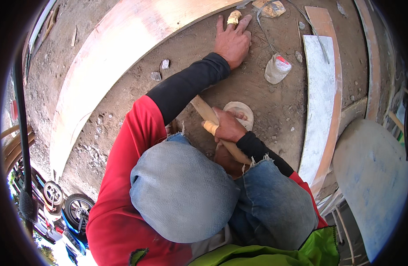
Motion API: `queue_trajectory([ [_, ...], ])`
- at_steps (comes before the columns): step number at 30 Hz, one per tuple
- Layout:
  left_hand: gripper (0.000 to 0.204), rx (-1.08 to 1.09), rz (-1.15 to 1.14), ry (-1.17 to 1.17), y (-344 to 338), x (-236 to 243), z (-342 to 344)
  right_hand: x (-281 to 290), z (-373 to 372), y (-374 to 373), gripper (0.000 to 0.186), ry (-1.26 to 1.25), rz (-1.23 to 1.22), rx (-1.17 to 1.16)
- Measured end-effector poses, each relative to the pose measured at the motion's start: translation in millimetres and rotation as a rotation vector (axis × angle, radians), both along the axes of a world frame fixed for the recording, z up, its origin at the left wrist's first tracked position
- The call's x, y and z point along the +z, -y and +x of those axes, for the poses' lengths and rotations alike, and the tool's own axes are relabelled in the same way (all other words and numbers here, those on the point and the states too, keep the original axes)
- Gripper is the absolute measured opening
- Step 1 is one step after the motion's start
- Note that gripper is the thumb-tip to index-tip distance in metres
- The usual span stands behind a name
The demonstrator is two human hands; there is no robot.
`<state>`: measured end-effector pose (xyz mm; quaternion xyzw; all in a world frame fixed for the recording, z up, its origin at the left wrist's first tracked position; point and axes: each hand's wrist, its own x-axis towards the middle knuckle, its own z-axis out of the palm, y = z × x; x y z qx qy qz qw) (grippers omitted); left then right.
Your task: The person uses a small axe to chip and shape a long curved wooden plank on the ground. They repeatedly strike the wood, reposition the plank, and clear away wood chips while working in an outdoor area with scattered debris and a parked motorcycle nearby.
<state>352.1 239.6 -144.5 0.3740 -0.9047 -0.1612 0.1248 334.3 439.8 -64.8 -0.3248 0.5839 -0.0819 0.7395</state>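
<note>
Wooden stick (pixel 203 107) slants upper left to lower right, our right hand (pixel 230 126) wrapped round its middle. Our left hand (pixel 233 43) lies farther forward, fingers spread, just beside edge of curved board (pixel 106 57); whether it presses ground (pixel 275 119), we cannot tell. Board arcs forward-left of stick.

The left arm (pixel 186 86) stretches forward, the left hand (pixel 233 46) back-up with fingers (pixel 220 24) spread, a wrapped one between two bare. Nearer the body than those fingers, the right hand (pixel 230 127) curls closed, one digit wrapped too
</note>
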Motion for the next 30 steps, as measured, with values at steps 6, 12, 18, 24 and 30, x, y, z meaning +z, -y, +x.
queue_trajectory([
  [6, 0.024, -0.12, 0.031, 0.044, 4.6, 15.3, 18.1, 4.4, 5.5, 5.8, 0.05, -0.012, 0.092, -0.016],
  [12, 0.019, 0.056, 0.237, -0.212, -0.3, 44.3, 55.1, 6.0, 10.3, 1.9, 0.047, -0.058, 0.031, -0.016],
  [18, 0.024, 0.153, 0.237, -0.226, -3.1, 39.7, 98.9, -0.5, 13.8, -5.2, 0.04, -0.06, -0.028, -0.054],
  [24, 0.022, 0.229, 0.27, -0.204, -2.9, 40.6, 120.7, -2.7, 18.1, -3.8, 0.034, -0.126, -0.092, -0.001],
  [30, 0.022, 0.23, 0.161, -0.314, -10.6, 37.4, 139.5, -5.3, 15.8, -8.7, 0.033, -0.084, -0.044, -0.043],
])
